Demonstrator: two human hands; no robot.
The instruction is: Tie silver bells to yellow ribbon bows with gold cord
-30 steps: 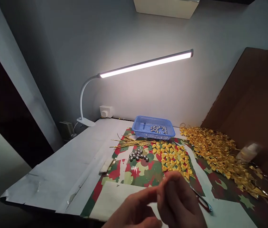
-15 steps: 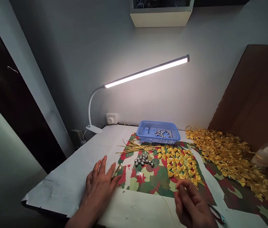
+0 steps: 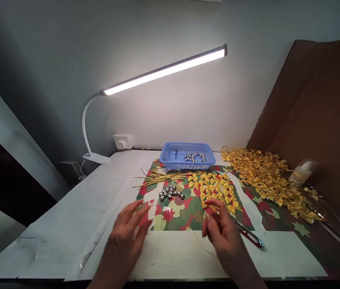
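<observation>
My left hand point(image 3: 127, 233) hovers over the near left corner of the camouflage-patterned sheet point(image 3: 184, 216), fingers spread with nothing visible in them. At the sheet's right side, my right hand point(image 3: 222, 233) is half curled; a gap shows between thumb and index finger, and its lower fingers are partly hidden. A thin gold cord point(image 3: 198, 239) lies between the hands, its near end close to my right hand. Small silver bells point(image 3: 170, 192) sit in a cluster beyond my hands. Rows of yellow ribbon bows point(image 3: 214, 186) spread just past my right fingers.
Gold cords point(image 3: 160, 177) lie bundled behind the bells. A blue basket point(image 3: 188, 164) holds more bells. Scissors point(image 3: 252, 237) rest beside my right hand. A heap of gold bows point(image 3: 263, 172) and a small bottle point(image 3: 302, 173) are right. A lamp point(image 3: 170, 70) shines overhead.
The view has shifted, showing more of the table. My left hand has lifted slightly from the sheet's edge. My right thumb and index finger have parted from a pinch.
</observation>
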